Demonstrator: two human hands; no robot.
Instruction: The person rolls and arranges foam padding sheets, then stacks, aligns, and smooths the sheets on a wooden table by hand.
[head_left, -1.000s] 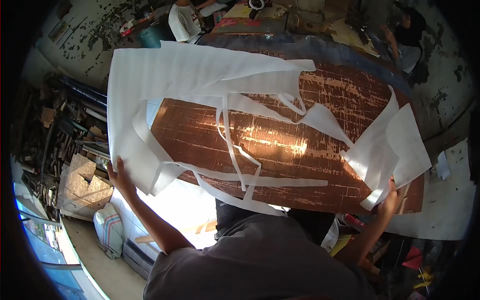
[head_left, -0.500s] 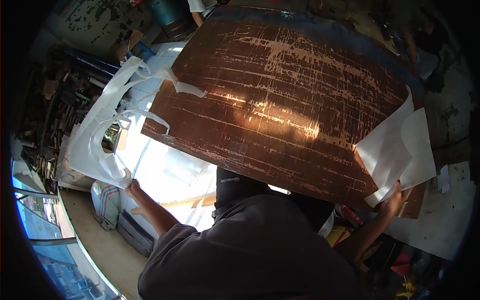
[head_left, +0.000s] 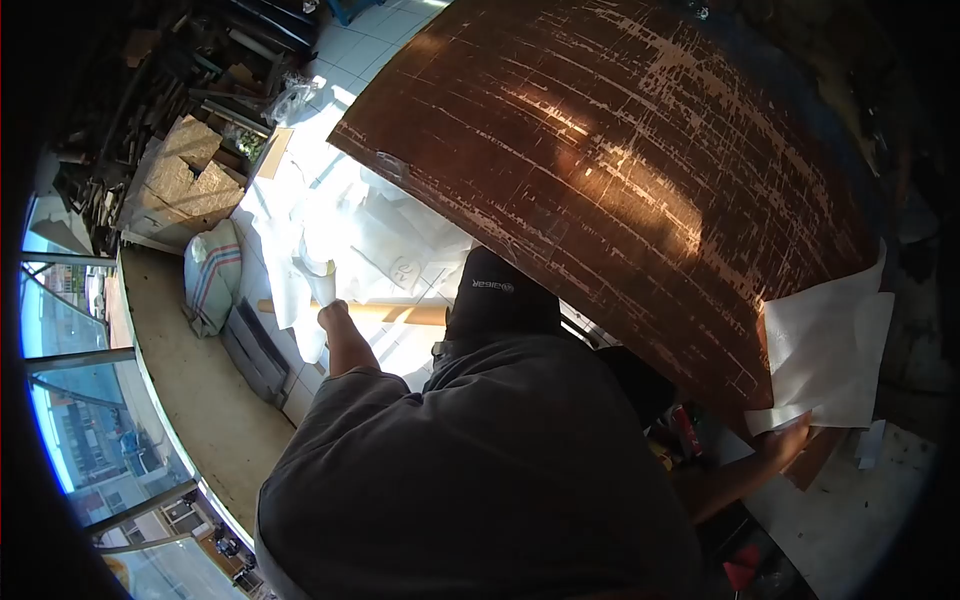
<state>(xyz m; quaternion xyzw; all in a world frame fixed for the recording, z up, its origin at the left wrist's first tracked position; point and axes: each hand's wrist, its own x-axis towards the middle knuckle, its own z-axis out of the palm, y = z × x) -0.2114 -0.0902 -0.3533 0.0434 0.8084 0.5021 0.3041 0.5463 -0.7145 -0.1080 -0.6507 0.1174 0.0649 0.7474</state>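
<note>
Head view: left hand [head_left: 336, 318] grips scraps [head_left: 321, 286]; right hand [head_left: 789, 440] holds the sheet [head_left: 825, 355] beyond it, likely light, floppy, best held by its edge.

A thin, flexible white sheet with ragged edges [head_left: 289, 294] is hanging in loose folds from the left hand [head_left: 334, 318], spreading beside and beyond it, while bright glare is hiding its far outline. A smooth, broad, angular white sheet [head_left: 828, 350] is lying spread just beyond the right hand [head_left: 792, 440], its near edge forming a narrow folded band touching the fingers.
</note>
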